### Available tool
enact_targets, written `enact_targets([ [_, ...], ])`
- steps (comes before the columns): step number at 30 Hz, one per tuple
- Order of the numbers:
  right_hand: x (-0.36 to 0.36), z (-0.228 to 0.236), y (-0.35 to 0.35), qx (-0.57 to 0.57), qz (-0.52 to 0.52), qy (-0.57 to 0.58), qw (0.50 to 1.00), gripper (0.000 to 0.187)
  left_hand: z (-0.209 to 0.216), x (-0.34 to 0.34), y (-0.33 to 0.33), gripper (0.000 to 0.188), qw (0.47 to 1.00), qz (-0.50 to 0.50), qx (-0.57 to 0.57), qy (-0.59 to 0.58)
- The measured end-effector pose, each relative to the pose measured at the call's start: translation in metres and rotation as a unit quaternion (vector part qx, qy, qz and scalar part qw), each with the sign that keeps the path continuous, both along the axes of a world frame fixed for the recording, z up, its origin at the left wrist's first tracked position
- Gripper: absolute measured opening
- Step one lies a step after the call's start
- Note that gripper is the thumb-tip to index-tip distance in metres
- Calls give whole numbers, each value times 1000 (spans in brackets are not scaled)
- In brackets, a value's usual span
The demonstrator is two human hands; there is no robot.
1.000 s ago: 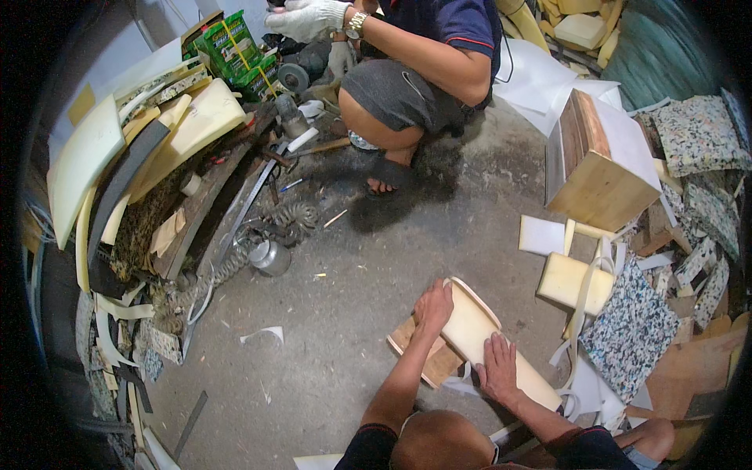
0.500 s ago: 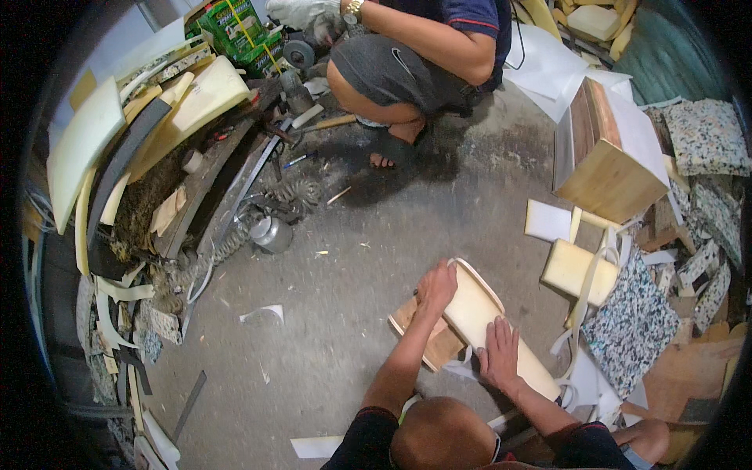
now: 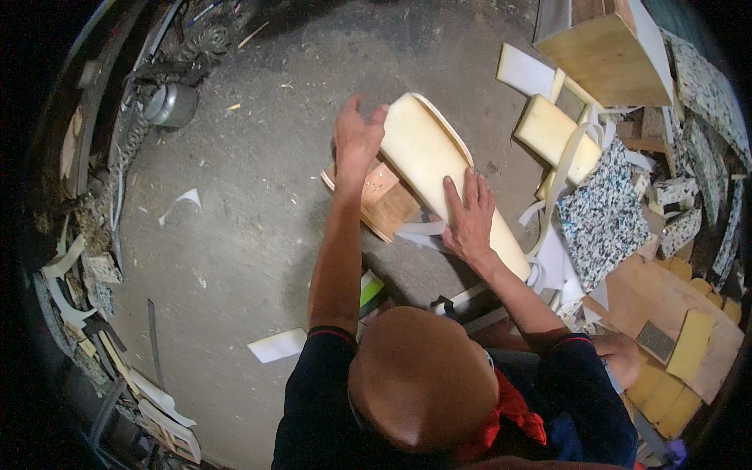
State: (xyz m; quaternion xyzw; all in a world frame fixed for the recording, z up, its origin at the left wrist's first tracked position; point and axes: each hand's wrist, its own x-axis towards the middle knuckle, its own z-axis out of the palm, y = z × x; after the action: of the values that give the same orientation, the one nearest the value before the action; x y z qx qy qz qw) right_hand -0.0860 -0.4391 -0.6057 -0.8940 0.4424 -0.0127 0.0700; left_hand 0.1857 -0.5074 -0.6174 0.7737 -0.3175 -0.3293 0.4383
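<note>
Floor (image 3: 243, 266) of grey concrete spreads left of and ahead of a person's two hands, with a wooden box (image 3: 587, 55) standing well ahead and to the right of the right hand (image 3: 470, 218). That hand lies flat, fingers spread, on a long cream foam pad (image 3: 427, 137), which slants from beneath it to just beside the left hand (image 3: 359, 135), a thin pale rim curving along its far right edge. Bent at the pad's far left corner, the left hand may or may not be gripping; its fingertips do not show clearly enough to tell. The pad looks light, soft and easily dented, probably stiffer at the rim and hardly slippery; its long sides, taken near each end, appear the surest hold. Right of the right hand lies a speckled foam sheet (image 3: 603, 215), and farther ahead, a cream foam block (image 3: 556, 137). Nearer the left wrist, a brown wooden piece (image 3: 392, 202) shows beside the pad; well left of that hand sits a metal cup (image 3: 171, 106).
</note>
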Motion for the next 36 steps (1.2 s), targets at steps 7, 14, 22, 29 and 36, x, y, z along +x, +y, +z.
enact_targets([
  [7, 5, 1, -1, 17, -5, -30, 999, 81, 28, -57, 53, 77, 1000, 23, 14, -9],
  [14, 1, 5, -5, 34, 23, 7, 999, 86, 44, -85, 71, 68, 978, -109, 55, -172],
  [22, 3, 10, -12, 32, 49, -13, 998, 81, 33, -74, 64, 59, 980, -108, 58, -154],
  [29, -5, 5, -7, 11, 17, -6, 1000, 77, 23, -70, 64, 49, 970, -117, 28, -210],
  [36, -6, -3, -4, 42, -8, -10, 999, 87, 28, -70, 56, 46, 926, -135, 3, -352],
])
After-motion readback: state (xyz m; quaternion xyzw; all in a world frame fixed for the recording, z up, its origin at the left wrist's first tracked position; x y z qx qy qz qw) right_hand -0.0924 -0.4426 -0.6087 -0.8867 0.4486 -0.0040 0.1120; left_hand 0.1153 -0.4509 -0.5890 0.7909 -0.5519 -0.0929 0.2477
